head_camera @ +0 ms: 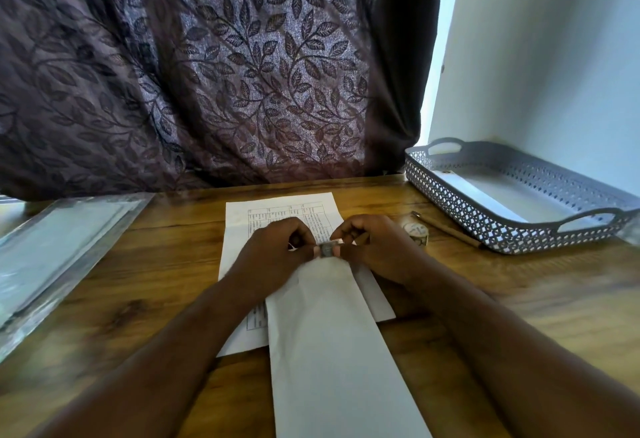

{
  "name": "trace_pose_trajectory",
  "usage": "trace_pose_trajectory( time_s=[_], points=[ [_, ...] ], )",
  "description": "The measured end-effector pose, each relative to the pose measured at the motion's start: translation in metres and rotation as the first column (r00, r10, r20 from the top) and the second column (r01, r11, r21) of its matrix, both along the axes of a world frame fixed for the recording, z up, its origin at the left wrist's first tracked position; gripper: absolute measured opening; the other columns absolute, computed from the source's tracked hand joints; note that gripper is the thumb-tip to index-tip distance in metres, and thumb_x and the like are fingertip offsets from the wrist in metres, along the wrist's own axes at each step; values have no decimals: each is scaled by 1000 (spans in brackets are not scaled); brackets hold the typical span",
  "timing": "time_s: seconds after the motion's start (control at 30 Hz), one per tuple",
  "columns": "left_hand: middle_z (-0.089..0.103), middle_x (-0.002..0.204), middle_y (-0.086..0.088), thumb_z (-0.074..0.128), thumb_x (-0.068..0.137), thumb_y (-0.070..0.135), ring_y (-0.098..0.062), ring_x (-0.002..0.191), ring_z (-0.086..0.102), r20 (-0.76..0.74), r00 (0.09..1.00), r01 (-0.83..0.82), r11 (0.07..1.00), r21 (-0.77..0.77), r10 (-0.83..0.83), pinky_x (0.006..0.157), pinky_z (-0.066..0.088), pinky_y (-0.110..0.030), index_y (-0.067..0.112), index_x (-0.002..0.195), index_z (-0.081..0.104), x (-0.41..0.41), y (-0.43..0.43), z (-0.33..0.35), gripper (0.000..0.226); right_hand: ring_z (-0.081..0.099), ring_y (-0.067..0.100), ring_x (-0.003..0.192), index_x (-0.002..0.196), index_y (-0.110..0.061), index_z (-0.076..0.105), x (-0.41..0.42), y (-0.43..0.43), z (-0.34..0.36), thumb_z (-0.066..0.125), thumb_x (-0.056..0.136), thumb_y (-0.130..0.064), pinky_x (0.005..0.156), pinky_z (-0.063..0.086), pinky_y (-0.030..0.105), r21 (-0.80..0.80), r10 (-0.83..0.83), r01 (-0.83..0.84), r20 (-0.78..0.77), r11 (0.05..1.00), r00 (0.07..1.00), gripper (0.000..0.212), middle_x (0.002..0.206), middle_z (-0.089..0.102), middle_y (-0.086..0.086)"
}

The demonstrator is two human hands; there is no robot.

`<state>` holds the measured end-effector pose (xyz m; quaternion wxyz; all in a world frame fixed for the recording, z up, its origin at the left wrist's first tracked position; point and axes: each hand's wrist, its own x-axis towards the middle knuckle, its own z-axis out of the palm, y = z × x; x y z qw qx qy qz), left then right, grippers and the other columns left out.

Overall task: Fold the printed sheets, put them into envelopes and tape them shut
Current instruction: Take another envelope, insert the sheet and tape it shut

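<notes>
Head view: a clear plastic sleeve point(52, 257) lay at the tabletop's point(156, 299) left edge. At centre, a white envelope point(339, 351) was laid lengthwise over a printed sheet point(277, 209). At its far end a short piece of patterned tape point(327, 249) was pinched between the fingers of the left hand point(277, 250) and the right hand point(377, 247). Just right, a tape roll point(417, 231) and a pencil point(450, 230) were seen beside a grey perforated tray point(450, 192).

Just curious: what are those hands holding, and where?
Both hands, left hand and right hand, pinch a small tape strip by its ends, at the envelope's far end.
</notes>
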<state>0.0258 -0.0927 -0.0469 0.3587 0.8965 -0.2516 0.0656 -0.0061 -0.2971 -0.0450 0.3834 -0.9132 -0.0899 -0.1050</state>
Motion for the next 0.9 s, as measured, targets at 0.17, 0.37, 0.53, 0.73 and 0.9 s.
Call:
trace_pose_trajectory(
  time_s=[0.17, 0.37, 0.53, 0.73, 0.9],
  points=[
    [68, 87, 13, 74, 88, 27, -6, 82, 61, -35, 999, -24, 999, -43, 23, 66, 41, -12, 24, 88, 68, -2, 1, 9, 6, 57, -2, 75, 112, -23, 68, -3, 1, 6, 78, 86, -22, 64, 45, 16, 40, 52, -54, 39, 998, 998, 29, 91, 64, -12],
    [66, 91, 17, 72, 90, 28, -4, 87, 61, -46, 998, -32, 999, -33, 30, 72, 44, -17, 26, 88, 65, -7, 0, 14, 7, 58, 1, 77, 99, -14, 74, -3, 3, 9, 73, 90, -24, 69, 43, 20, -73, 89, -90, -8, 993, 996, 13, 93, 69, -8],
    [74, 87, 13, 75, 87, 32, -4, 78, 68, -147, 988, -78, 971, -226, 45, 70, 49, -23, 25, 90, 70, -13, 3, 23, 8, 63, 12, 66, 79, -10, 72, -3, 2, 10, 74, 90, -25, 61, 50, 29, 119, 42, -42, -3, 992, 999, 18, 75, 71, 1],
    [76, 108, -12, 61, 97, 29, -31, 97, 73, -550, 812, -229, 760, -608, -196, 89, 58, -48, 13, 114, 70, -30, 8, 30, 25, 53, 14, 61, 72, -4, 65, -3, -3, 13, 72, 90, -25, 60, 45, 33, 415, -141, 151, -55, 897, 988, 29, 66, 63, 13],
    [73, 117, -13, 55, 99, 25, -32, 105, 71, -609, 706, -222, 704, -674, -361, 90, 59, -49, 14, 125, 64, -44, -3, 35, 30, 72, 33, 77, 78, -1, 71, -6, -10, 20, 72, 89, -28, 75, 58, 53, 476, -260, 257, -61, 841, 964, 29, 79, 75, 13]
  ],
)
